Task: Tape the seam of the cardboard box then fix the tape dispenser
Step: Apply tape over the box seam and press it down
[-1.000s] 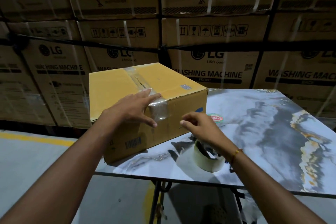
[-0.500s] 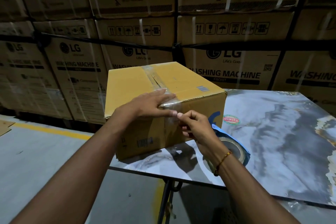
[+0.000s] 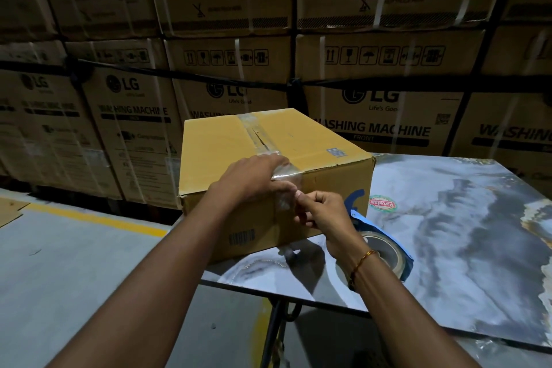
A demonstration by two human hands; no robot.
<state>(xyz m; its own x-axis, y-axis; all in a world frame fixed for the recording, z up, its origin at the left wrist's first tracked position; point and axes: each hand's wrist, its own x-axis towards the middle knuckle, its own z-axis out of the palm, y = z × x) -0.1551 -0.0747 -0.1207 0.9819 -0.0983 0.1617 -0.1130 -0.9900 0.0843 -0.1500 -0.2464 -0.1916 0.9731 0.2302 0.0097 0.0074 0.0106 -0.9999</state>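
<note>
A yellow-brown cardboard box (image 3: 322, 146) sits on the near left corner of a marbled table (image 3: 466, 218). Clear tape (image 3: 254, 131) runs along its top seam and folds over the near edge. My left hand (image 3: 254, 176) lies flat on that edge, pressing the tape down. My right hand (image 3: 321, 212) pinches the loose tape end against the box's front face, fingertip to fingertip with the left. The blue tape dispenser (image 3: 385, 248) with its roll lies on the table just right of my right wrist, partly hidden by it.
Stacked washing machine cartons (image 3: 388, 92) strapped with black bands form a wall behind the table. A round red-green sticker (image 3: 383, 203) is on the tabletop beside the box. Grey floor with a yellow line (image 3: 98, 219) lies to the left.
My right hand has risen from the table beside the tape roll to the box's front face and taken the tape end. The left hand stayed on the box edge. The view shifted left.
</note>
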